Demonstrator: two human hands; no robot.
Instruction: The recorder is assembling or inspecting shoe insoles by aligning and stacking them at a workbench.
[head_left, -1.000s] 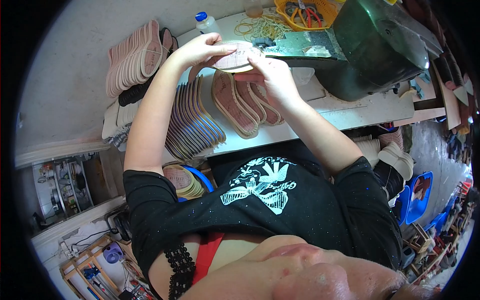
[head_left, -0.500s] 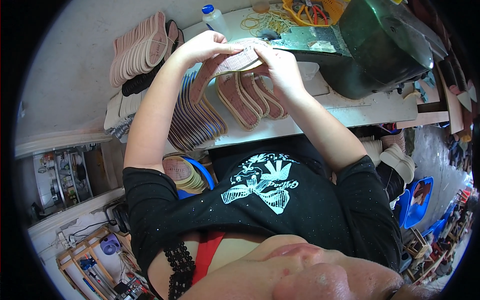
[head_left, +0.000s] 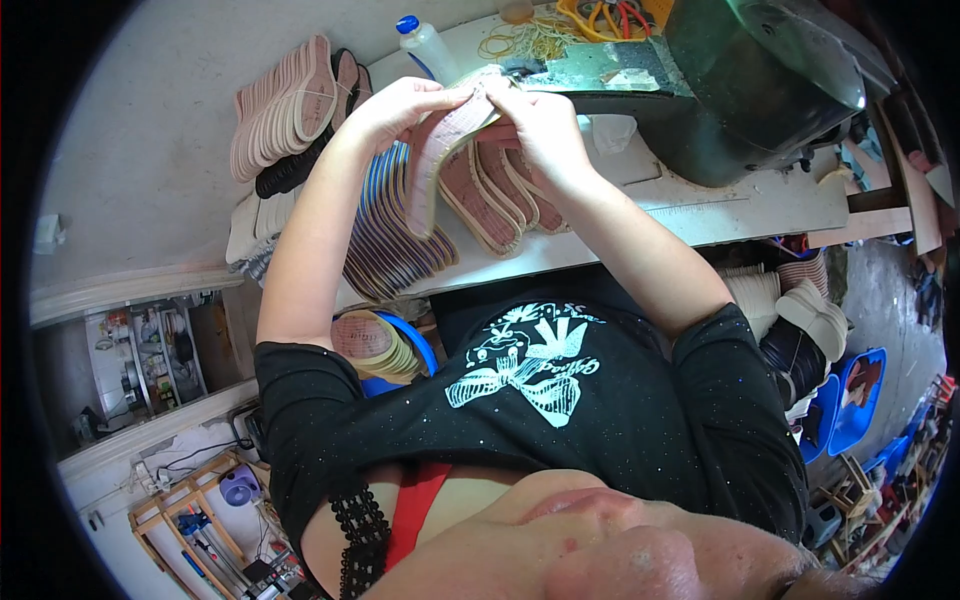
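A curved shoe insole (head_left: 436, 165), pinkish on its face with a pale edge, is held up over the workbench. My left hand (head_left: 405, 108) grips it near its upper end, thumb on top. Close beside it, my right hand (head_left: 540, 128) pinches the same end, fingers partly hidden behind the insole. The free end hangs down toward me, tilted. Beneath it on the bench lies a row of stacked insoles (head_left: 385, 262) with dark and blue edges. To the right of the row, several loose pink insoles (head_left: 487, 212) overlap one another.
Bundled insoles (head_left: 285, 110) lean at the back left near a blue-capped bottle (head_left: 425, 48). A dark green machine (head_left: 740, 100) stands on the right of the bench, with rubber bands (head_left: 530, 40) and a yellow basket (head_left: 595, 22) behind. More insoles (head_left: 370, 345) fill a blue container below.
The insole has turned so its free end points more steeply down toward me. My hands have drawn closer together at its upper end, my right hand moving a little left.
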